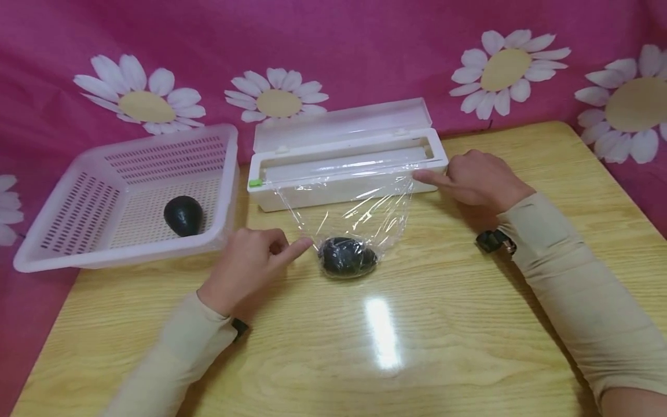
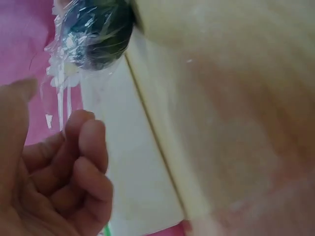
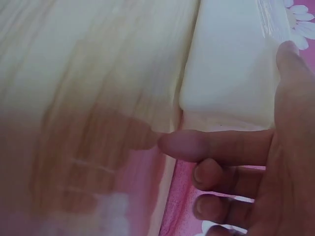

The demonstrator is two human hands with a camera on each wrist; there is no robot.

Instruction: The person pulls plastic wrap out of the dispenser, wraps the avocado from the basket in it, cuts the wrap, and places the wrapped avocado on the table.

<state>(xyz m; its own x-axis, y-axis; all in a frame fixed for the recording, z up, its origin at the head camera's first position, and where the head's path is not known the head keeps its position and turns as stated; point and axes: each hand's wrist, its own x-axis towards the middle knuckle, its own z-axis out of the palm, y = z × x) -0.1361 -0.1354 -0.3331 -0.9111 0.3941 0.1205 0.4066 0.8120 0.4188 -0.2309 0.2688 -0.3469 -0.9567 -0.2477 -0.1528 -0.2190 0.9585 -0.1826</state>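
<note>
An avocado (image 1: 346, 258) lies on the table, wrapped in clear cling film (image 1: 359, 205). The film stretches from it back to a white cling film dispenser (image 1: 312, 198), whose lid (image 1: 344, 123) stands raised. Just left of the wrapped avocado is my left hand (image 1: 252, 263), thumb extended toward it; in the left wrist view the fingers curl loosely and hold nothing. At the dispenser's right front corner, my right hand (image 1: 482, 179) reaches its straight thumb to the film's edge. The right wrist view has its fingers (image 3: 236, 147) relaxed, with nothing gripped.
A white slotted basket (image 1: 227, 197) stands at the left with a second avocado (image 1: 183, 215) inside. On the dispenser's left end sits a green slider (image 1: 255, 183). A pink flowered cloth (image 1: 365, 52) hangs behind the wooden table (image 1: 448, 336).
</note>
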